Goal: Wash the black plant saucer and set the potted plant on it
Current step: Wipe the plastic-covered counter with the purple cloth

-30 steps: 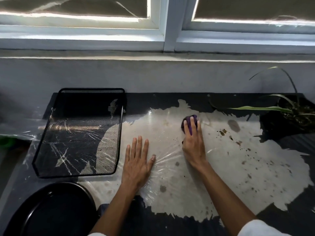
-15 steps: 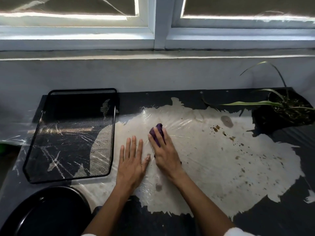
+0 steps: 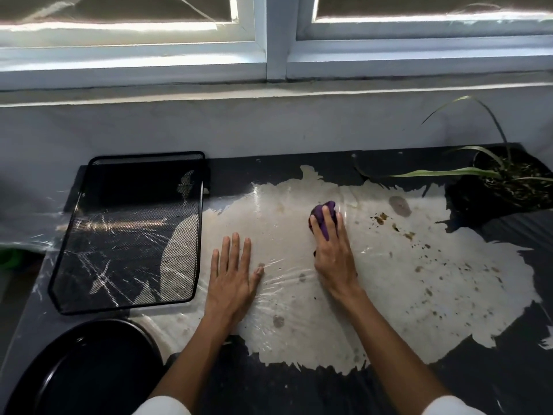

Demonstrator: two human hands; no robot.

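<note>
The round black plant saucer (image 3: 86, 372) lies at the bottom left corner of the table. The potted plant (image 3: 505, 187), in a black pot with long thin green leaves, stands at the far right by the wall. My left hand (image 3: 232, 277) rests flat on the plastic-covered table, fingers spread. My right hand (image 3: 330, 250) presses a crumpled purple cloth (image 3: 321, 214) onto the table near the middle. Brown dirt specks (image 3: 389, 223) lie to the right of the cloth.
A black wire-mesh tray (image 3: 131, 232) sits at the left, above the saucer. The table top (image 3: 389, 295) is dark with a large worn pale patch under clear film. A white wall and window sill (image 3: 269, 94) run along the back.
My right hand slid the purple cloth left toward my left hand, then back to the right and farther from me. The left hand stayed flat in place.
</note>
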